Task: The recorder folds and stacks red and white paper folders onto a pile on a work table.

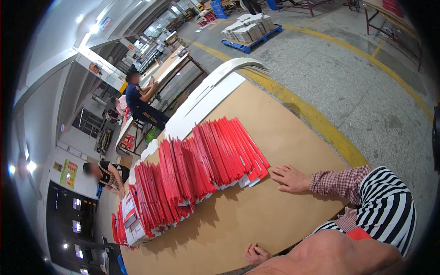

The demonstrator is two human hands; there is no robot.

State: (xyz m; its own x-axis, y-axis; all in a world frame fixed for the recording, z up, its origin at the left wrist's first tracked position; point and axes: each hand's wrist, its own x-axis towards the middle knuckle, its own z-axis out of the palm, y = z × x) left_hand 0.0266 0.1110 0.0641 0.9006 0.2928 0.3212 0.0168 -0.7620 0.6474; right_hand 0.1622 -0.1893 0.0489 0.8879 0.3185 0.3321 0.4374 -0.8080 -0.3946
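Observation:
A long row of red folded card pieces [206,158], with white showing at the lower edges, stands packed on edge across the brown-covered table [275,220]. My right hand [289,178] lies flat on the brown surface beside the row's right end, fingers spread and holding nothing. A checked sleeve covers that forearm. At the table's near edge rests my left hand [256,254], its fingers curled in with nothing visible in them. Toward the left end of the row, a white-and-red printed piece [133,229] leans with its face showing.
White sheets [208,101] lie along the table's far side. A person in dark clothes [144,103] stands beyond, and another person [112,176] leans at the left end. A blue pallet [252,42] with stacked card stands on the floor past a yellow line.

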